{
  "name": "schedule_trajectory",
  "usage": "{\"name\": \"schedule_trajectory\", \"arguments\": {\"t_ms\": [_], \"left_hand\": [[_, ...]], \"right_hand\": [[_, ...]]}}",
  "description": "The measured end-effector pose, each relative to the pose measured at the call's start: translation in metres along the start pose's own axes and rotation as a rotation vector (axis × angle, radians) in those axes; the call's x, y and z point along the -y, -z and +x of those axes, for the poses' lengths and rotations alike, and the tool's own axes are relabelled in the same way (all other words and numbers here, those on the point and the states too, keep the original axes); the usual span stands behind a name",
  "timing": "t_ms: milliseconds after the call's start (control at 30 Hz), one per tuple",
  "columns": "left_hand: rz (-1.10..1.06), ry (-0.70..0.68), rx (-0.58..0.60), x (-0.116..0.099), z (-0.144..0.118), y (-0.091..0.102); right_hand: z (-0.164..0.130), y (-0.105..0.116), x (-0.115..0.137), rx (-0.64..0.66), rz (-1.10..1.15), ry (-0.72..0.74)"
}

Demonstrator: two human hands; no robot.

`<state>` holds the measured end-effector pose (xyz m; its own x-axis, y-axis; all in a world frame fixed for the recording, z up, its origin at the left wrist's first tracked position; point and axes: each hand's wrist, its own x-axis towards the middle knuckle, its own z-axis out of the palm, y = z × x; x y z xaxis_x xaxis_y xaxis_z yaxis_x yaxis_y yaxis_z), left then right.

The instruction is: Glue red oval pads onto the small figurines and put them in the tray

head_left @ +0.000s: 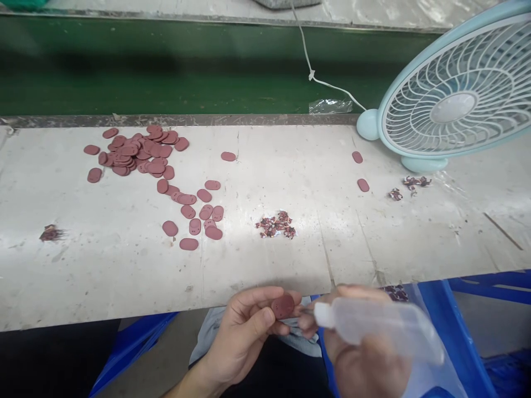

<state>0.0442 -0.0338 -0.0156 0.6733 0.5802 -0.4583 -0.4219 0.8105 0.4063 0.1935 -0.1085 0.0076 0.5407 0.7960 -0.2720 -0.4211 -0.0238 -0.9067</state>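
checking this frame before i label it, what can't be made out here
Head view only:
- Right hand: mostly hidden behind the blurred clear squeeze bottle; its contents can't be told.
- Red oval piece in the left hand: lower edge covered by fingers.
- Small printed bits on the bench: too small to identify.
- Fan: cut off by the right edge.

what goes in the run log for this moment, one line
left hand: pinches one maroon oval piece | right hand: grips clear squeeze bottle, nozzle at the piece | bench: maroon pile, small parts, fan
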Motion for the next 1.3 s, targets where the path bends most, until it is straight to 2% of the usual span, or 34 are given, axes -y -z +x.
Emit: {"name": "schedule_trajectory", "arguments": {"t_ms": [100,200,300,367,400,433,533,567,633,767,867,933,1033,1100,1300], "left_hand": [[0.001,-0.006,0.006,-0.002,0.0,0.001],[0.006,-0.014,-0.008,-0.005,-0.001,0.005],[0.013,-0.02,-0.048,-0.009,-0.003,0.011],[0.012,-0.033,-0.092,-0.013,-0.004,0.015],[0.011,-0.042,-0.116,-0.016,-0.005,0.017],[0.01,-0.048,-0.139,-0.018,-0.005,0.019],[0.008,-0.055,-0.199,-0.024,-0.007,0.022],[0.008,-0.052,-0.214,-0.026,-0.007,0.023],[0.005,-0.044,-0.239,-0.029,-0.009,0.023],[0.002,-0.033,-0.284,-0.034,-0.012,0.019],[-0.005,-0.044,-0.341,-0.038,-0.016,0.016],[-0.013,-0.051,-0.363,-0.041,-0.018,0.017],[-0.013,-0.051,-0.36,-0.043,-0.019,0.018],[-0.005,-0.048,-0.353,-0.043,-0.019,0.019],[0.008,-0.048,-0.324,-0.041,-0.018,0.018]], "right_hand": [[0.039,0.006,0.021,0.053,0.411,-0.169],[0.077,0.021,0.019,0.118,0.795,-0.301],[0.093,0.031,0.008,0.155,0.96,-0.268],[0.089,0.028,0.006,0.16,0.93,-0.191],[0.085,0.025,0.008,0.169,0.828,-0.135],[0.081,0.02,0.01,0.189,0.612,-0.046],[0.077,0.002,0.013,0.232,-0.346,0.31],[0.08,-0.004,0.012,0.236,-0.58,0.399],[0.091,-0.016,0.007,0.279,-0.83,0.501],[0.106,-0.028,-0.006,0.495,-1.138,0.57],[0.099,-0.023,-0.004,0.553,-1.258,0.589],[0.091,-0.016,0.002,0.517,-1.317,0.588],[0.088,-0.008,0.01,0.339,-1.384,0.545],[0.092,-0.006,0.01,0.278,-1.409,0.503],[0.096,-0.008,0.011,0.339,-1.415,0.375]]}}
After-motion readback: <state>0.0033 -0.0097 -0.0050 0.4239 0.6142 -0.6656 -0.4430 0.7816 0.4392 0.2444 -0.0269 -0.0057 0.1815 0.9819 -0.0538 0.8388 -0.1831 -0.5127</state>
